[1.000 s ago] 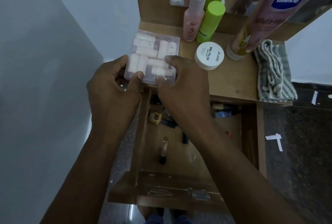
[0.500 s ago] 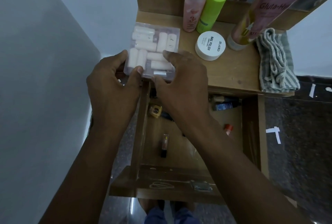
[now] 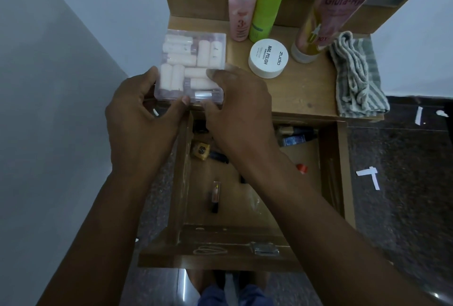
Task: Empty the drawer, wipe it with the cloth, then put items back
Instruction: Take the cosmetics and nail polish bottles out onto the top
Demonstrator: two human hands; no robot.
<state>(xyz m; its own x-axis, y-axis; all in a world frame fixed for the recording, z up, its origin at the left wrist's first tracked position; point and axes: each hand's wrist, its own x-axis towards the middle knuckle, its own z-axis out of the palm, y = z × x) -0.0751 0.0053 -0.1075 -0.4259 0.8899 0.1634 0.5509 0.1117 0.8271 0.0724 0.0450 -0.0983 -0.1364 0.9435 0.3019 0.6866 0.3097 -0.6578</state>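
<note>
- Head view: my left hand [image 3: 142, 119] and my right hand [image 3: 239, 114] both have their grip closed on the clear plastic box [image 3: 192, 68] of pale rollers, thumbs on its near edge and fingers along its sides.
- The box sits at the front left corner of the wooden surface [image 3: 301, 92], its near edge about at the surface's lip; I cannot tell whether it is fully resting or partly carried by my grip.
- The box looks light and stiff, with smooth walls that could slip. The rollers inside look loose, so I judge it best kept level, held at both side walls rather than by the lid.
- The drawer [image 3: 331, 183] hangs open below the surface and is not yet empty: a yellow-brown sharpener [image 3: 201, 153], a slim lip gloss tube [image 3: 215, 195], a small red cap [image 3: 302, 168] and dark bottles [image 3: 296, 135] at the back remain, with other bits hidden under my right forearm.
- Those leftovers are small and hard. The tube should roll easily, so I would pinch it across its middle. What looks like clear film on the drawer floor seems flimsy.
- The striped cloth [image 3: 355, 77] lies crumpled at the right end of the surface, untouched. It is soft and limp, so I'd gather it in a bunch.
- A nail polish remover tub [image 3: 268, 58], a pink bottle [image 3: 241, 11], a green bottle [image 3: 266, 11] and a tall Vaseline bottle [image 3: 328, 9] stand behind. The tall ones look easy to tip over.
</note>
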